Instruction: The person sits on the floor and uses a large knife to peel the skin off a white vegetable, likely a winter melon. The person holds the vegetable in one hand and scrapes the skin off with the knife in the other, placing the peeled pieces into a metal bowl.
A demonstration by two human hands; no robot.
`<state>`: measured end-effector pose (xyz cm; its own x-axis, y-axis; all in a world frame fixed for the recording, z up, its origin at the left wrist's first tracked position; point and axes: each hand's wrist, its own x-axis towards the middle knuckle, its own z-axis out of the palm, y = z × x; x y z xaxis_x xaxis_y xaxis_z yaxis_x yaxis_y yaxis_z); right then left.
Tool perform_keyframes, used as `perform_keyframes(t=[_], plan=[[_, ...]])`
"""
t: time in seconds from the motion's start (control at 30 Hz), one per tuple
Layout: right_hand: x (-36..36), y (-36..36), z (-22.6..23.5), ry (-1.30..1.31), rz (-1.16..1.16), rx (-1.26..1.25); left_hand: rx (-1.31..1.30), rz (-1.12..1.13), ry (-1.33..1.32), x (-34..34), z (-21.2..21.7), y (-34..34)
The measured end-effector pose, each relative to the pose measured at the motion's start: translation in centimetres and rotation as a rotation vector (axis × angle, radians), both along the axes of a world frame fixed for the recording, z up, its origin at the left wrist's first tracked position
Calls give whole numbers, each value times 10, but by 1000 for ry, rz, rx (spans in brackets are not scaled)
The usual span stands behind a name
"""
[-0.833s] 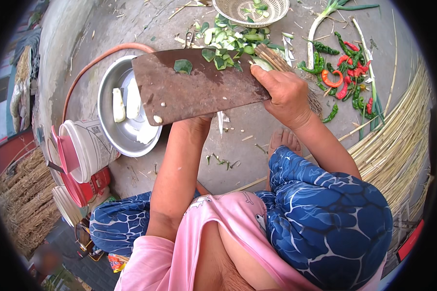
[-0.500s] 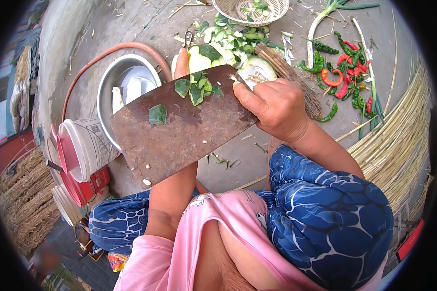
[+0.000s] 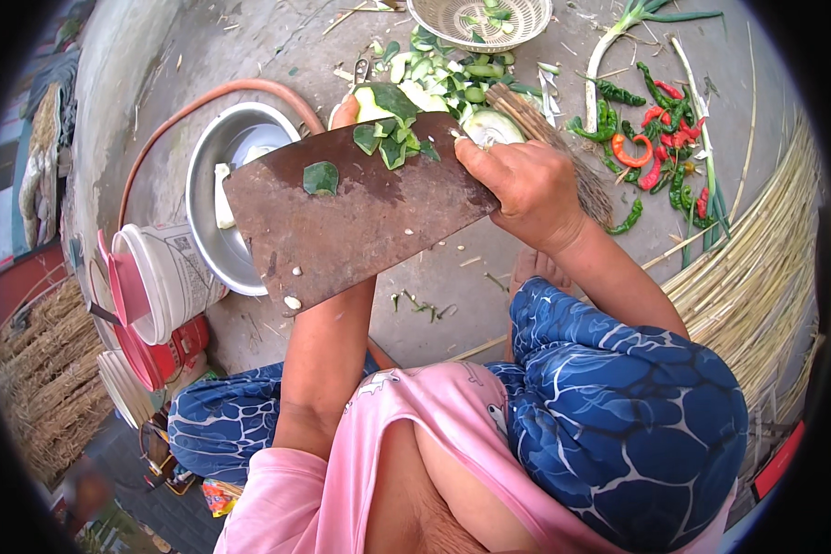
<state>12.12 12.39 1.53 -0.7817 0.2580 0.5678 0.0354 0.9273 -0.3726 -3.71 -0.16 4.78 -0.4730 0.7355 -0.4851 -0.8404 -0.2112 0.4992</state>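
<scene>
My right hand [image 3: 517,189] grips a broad rusty cleaver [image 3: 360,208], its flat blade facing up with green peel bits and seeds stuck to it. Most of my left hand is hidden behind the blade; only a fingertip [image 3: 346,113] shows at the far edge, holding a pale green gourd [image 3: 379,100]. A pile of cut green pieces [image 3: 443,78] lies just beyond on the concrete ground.
A steel bowl [image 3: 214,222] with pale pieces sits at left beside a white bucket [image 3: 171,277] and an orange hose [image 3: 212,97]. A woven basket [image 3: 475,20] stands at the top. Red and green chillies [image 3: 660,148] and dry straw stalks [image 3: 757,268] lie at right.
The cleaver has tilted and come down toward me, its blade now covering my left hand and part of the steel bowl. More green peel pieces lie on the blade.
</scene>
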Motion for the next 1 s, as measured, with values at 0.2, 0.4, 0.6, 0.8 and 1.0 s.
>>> perform_keyframes(t=[0.2,0.4,0.6,0.8,1.0], plan=[[-1,4,-2,4,-9,-16,-23,-32,30,-4,1,8],[-2,7,-14,-49,-65,-26,-135,19,215,-3,-1,8],[5,37,-25,-113,-270,-125,-24,-6,207,9,0,34],[8,1,15,-40,-42,-4,117,24,60,-3,-25,12],[-1,-6,14,5,9,31,15,26,94,3,-5,3]])
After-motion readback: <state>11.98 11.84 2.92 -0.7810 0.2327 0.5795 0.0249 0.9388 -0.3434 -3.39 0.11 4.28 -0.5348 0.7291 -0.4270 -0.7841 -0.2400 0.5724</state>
